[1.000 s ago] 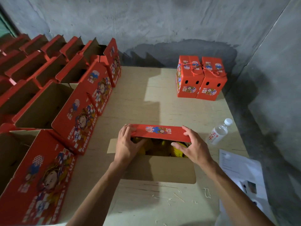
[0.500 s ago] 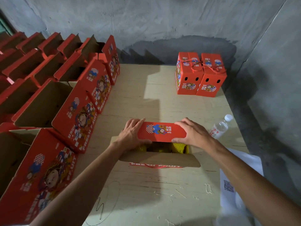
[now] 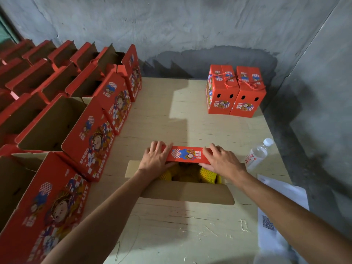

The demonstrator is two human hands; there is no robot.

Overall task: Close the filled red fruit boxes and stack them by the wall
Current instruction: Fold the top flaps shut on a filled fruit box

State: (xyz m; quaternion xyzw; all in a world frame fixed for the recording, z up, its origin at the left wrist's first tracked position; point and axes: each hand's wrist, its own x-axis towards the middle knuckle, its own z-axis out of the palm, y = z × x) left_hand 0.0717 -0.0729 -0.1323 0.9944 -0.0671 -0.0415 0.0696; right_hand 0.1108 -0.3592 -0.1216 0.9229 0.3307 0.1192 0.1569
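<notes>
While open red boxes (image 3: 57, 119) are crowding the table's (image 3: 190, 235) left side, the filled box (image 3: 186, 191) is sitting mid-table. Both hands, left (image 3: 155, 159) and right (image 3: 222, 161), are apart, apparently gripping the far red flap (image 3: 187, 155); pressing it down evenly over the yellow fruit (image 3: 206, 173) should stop it buckling.

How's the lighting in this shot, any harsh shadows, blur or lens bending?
Head view: dim and uneven, with a bright patch across the wooden table and a dark shadow on the wall behind the two closed boxes; wide-angle bending leans the open boxes at left outward; both hands look sharp; the papers blur near the corner.
</notes>
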